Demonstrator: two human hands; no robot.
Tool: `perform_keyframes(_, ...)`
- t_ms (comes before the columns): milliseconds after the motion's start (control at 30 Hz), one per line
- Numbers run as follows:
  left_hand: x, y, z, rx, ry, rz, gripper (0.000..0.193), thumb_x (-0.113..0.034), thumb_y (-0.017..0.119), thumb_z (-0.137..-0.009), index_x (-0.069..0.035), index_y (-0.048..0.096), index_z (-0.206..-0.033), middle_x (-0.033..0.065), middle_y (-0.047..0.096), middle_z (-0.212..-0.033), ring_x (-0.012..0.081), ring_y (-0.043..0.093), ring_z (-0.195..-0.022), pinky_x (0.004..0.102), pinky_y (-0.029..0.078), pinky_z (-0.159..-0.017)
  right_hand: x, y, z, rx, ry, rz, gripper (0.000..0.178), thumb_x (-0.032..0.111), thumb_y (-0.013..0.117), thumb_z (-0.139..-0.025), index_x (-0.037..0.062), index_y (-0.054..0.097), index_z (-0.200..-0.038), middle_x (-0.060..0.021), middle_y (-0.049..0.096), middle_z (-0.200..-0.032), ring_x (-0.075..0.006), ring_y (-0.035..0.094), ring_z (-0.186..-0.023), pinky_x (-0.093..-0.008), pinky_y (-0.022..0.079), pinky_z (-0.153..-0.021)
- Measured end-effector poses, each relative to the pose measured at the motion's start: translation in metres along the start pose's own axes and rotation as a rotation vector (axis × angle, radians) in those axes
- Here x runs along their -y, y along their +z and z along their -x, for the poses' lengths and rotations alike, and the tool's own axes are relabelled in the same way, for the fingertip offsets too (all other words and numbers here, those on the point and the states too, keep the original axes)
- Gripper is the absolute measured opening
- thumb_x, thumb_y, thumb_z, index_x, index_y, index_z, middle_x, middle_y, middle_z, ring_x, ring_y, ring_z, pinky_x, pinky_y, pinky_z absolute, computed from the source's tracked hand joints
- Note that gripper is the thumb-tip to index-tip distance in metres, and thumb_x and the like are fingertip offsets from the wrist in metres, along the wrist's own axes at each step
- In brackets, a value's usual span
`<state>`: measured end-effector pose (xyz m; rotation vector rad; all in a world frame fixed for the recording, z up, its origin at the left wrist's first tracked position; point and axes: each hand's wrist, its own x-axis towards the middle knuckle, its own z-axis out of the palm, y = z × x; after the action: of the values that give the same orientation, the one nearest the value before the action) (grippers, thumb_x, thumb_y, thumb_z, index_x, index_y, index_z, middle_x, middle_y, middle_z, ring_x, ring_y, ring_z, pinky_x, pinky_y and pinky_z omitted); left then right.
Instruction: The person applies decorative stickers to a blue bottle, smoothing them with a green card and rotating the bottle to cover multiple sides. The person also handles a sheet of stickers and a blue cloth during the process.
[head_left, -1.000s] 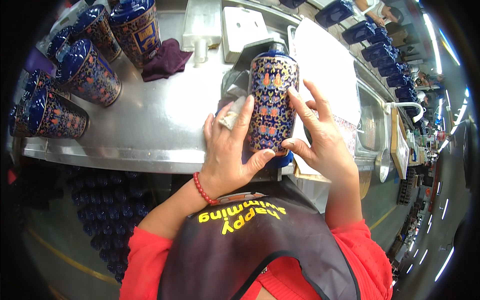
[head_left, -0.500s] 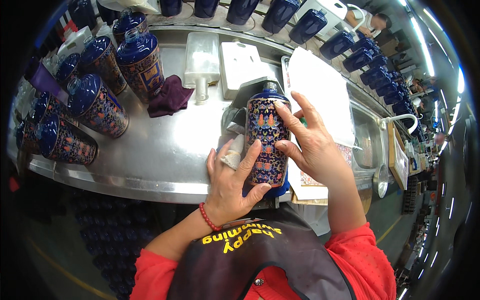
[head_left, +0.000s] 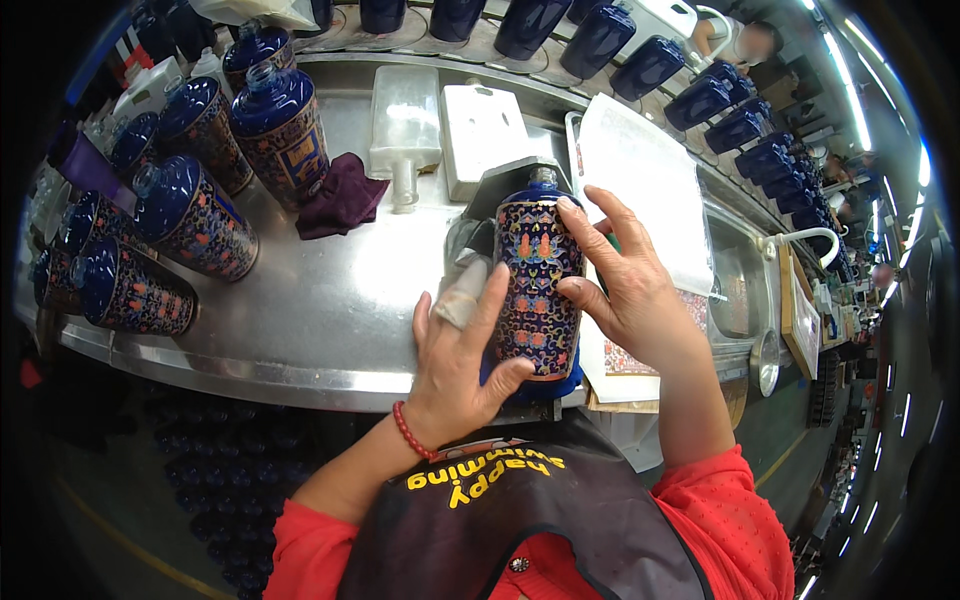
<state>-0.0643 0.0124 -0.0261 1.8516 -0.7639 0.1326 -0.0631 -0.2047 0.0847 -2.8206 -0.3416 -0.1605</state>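
Pointing neck-away, the bottle (head_left: 538, 285) sits between wide-spread fingers of left hand (head_left: 452, 362) and right hand (head_left: 638, 290), touching both.

The bottle (head_left: 538, 300) is being flanked by the left hand (head_left: 450, 360) on its left and the right hand (head_left: 640, 285) on its right, both touching it. On the bench (head_left: 310, 320), at far left, a bottle group (head_left: 205, 220) is being kept, a cloth (head_left: 345, 197) being left at its right. Behind the left hand, a flask (head_left: 405, 120) is being laid, a box (head_left: 480, 140) being kept just to its right. Behind the right hand, paper (head_left: 640, 170) is being spread, the sink (head_left: 733, 298) being placed farther right. Behind the bench, a bottle row (head_left: 598, 45) is being supported by a ledge (head_left: 420, 42).
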Motion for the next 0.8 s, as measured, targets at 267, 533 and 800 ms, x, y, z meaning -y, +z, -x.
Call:
perform_keyframes(267,0.023,-0.005,-0.062,-0.058,0.158,-0.071,0.072,-0.051,0.055,-0.102,-0.004,0.042,-0.155,0.0267,0.058,-0.137,0.0430,0.055,-0.121,0.0508,0.037,-0.106,-0.002,0.001,-0.001,0.018,-0.010,0.028,0.064,0.040,0.070,-0.095,0.0104,0.053,-0.149,-0.0180,0.040,-0.154,-0.0333,0.057,-0.115,-0.0442,0.052,-0.100)
perform_keyframes(533,0.018,0.000,-0.069,-0.067,0.164,-0.077,0.073,-0.052,0.056,-0.100,-0.003,0.043,-0.154,0.0231,0.060,-0.134,0.0413,0.058,-0.116,0.0506,0.040,-0.102,-0.001,0.000,-0.002,0.026,0.013,-0.082,0.065,0.027,0.076,-0.089,0.0119,0.053,-0.148,-0.0262,0.044,-0.149,-0.0464,0.049,-0.132,-0.0489,0.046,-0.107)
perform_keyframes(800,0.015,-0.001,-0.063,-0.070,0.143,-0.101,0.074,-0.053,0.057,-0.099,-0.005,0.043,-0.154,0.0222,0.060,-0.133,0.0406,0.057,-0.116,0.0517,0.039,-0.103,-0.003,-0.001,-0.003,0.024,-0.018,0.005,0.065,0.040,0.070,-0.094,0.0098,0.052,-0.149,-0.0179,0.042,-0.152,-0.0341,0.057,-0.115,-0.0441,0.051,-0.100)
